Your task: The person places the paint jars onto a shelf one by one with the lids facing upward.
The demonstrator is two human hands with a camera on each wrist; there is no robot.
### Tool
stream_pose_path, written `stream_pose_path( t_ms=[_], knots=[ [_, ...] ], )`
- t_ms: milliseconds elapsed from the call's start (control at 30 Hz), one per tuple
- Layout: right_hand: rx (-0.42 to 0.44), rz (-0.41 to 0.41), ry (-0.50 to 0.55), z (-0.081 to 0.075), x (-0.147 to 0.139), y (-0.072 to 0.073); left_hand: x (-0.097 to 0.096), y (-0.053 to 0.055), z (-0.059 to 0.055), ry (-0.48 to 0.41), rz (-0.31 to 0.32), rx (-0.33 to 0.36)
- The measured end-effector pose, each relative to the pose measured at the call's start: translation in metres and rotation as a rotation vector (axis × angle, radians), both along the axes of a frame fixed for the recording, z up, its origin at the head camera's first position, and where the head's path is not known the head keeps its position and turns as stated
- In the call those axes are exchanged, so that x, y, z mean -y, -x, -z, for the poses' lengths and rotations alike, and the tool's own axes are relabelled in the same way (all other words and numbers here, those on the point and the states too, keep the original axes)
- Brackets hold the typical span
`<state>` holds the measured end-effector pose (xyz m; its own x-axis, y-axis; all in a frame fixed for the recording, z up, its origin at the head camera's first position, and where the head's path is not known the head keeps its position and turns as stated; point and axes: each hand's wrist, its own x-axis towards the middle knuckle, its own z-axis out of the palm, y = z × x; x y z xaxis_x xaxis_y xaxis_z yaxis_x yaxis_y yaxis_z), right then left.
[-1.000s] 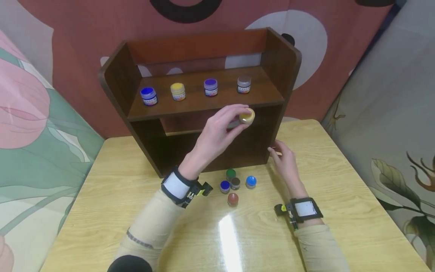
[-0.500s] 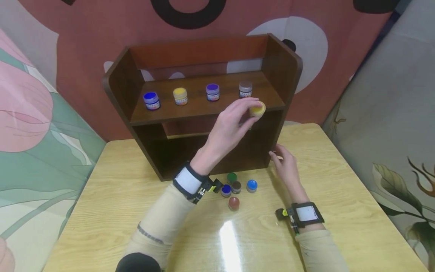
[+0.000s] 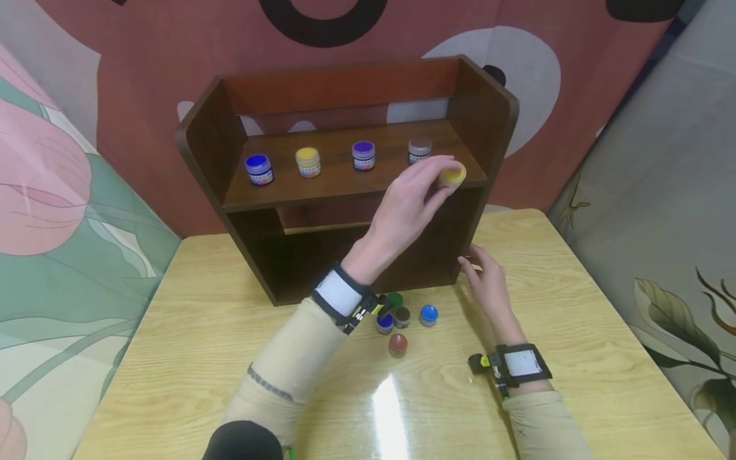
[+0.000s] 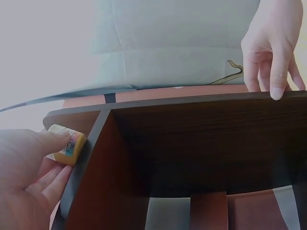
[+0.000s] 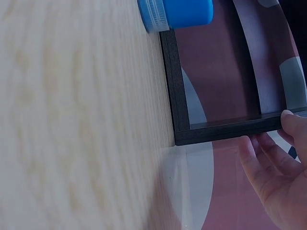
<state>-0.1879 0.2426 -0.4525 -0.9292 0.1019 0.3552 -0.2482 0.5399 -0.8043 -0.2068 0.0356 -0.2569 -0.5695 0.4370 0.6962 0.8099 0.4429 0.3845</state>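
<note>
My left hand (image 3: 407,195) pinches a small paint jar with a yellow lid (image 3: 455,175) between thumb and fingers. It holds the jar at the right end of the upper board of a dark brown wooden shelf (image 3: 339,184). In the left wrist view the jar's printed label (image 4: 72,143) shows beside the board edge; whether it touches the wood I cannot tell. Low on the shelf's right side, my right hand (image 3: 486,280) grips the side panel, thumb on its front edge and fingers outside. A dark-lidded jar (image 3: 420,148) is partly hidden behind my left hand.
Blue (image 3: 259,171), yellow (image 3: 308,163) and purple (image 3: 363,157) paint jars stand in a row on the upper board. On the table before the shelf are green (image 3: 395,300), brown (image 3: 402,317), dark blue (image 3: 384,324), light blue (image 3: 429,315) and red (image 3: 398,345) jars.
My left hand has carried the yellow jar rightward and slightly up, toward the right end of the upper board. The right hand stays on the side panel.
</note>
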Motion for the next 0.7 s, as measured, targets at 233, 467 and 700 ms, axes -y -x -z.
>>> stream_pose_path(
  t_ms=[233,467,700],
  knots=[
    [0.003,-0.001,0.011,0.001,0.000,0.001,-0.010,0.006,-0.003,0.009,-0.029,0.041],
    [0.004,0.005,0.006,0.002,-0.001,0.002,-0.018,0.009,-0.008,0.026,-0.075,0.035],
    [0.011,0.003,0.007,0.001,-0.001,0.002,-0.023,0.013,-0.013,0.060,-0.102,0.081]
  ],
)
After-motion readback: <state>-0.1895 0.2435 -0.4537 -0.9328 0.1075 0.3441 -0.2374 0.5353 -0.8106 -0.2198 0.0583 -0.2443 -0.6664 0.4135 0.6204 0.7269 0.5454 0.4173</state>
